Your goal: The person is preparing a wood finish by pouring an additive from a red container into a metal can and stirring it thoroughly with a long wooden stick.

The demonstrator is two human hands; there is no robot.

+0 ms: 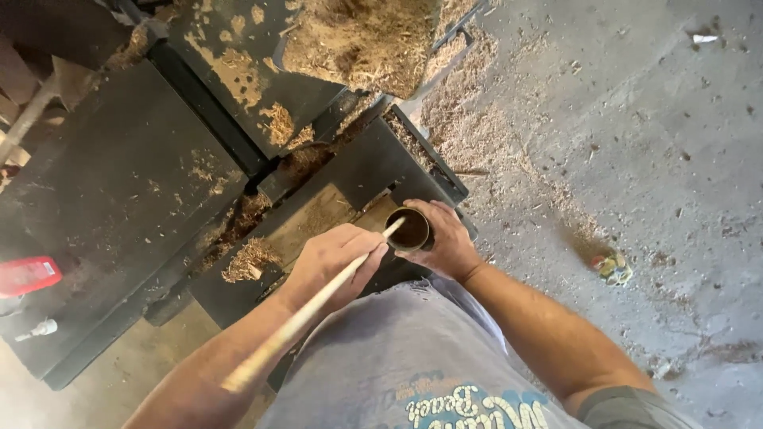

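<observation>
At frame centre my right hand [447, 242] is wrapped around a small tin cup [409, 231] while my left hand [332, 266] grips a thin wooden stick [306, 314], its tip already dipped into the cup's dark contents.

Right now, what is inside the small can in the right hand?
The can holds something dark, and the stick's tip dips into it. The bottom is hidden.
</observation>
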